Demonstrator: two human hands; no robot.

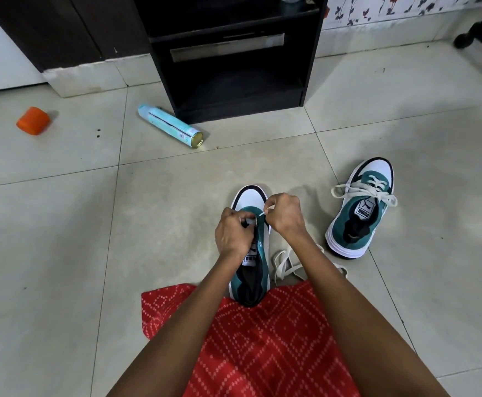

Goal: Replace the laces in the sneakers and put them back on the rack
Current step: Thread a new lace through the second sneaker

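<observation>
A green and white sneaker (251, 202) stands on the floor tiles just in front of my lap, toe pointing away. My left hand (232, 233) grips its eyelet edge and tongue near the front. My right hand (284, 214) pinches the tip of a white lace (262, 214) at that eyelet. The loose rest of the white lace (284, 263) lies on the floor under my right forearm. A second matching sneaker (361, 213), laced with a white lace, stands to the right. The black rack (234, 53) stands ahead against the wall.
A pale blue spray can (169, 126) lies on the floor left of the rack. An orange cap (33, 120) lies far left. Red patterned cloth (262, 339) covers my lap. A dark furniture leg (480, 32) is at the top right.
</observation>
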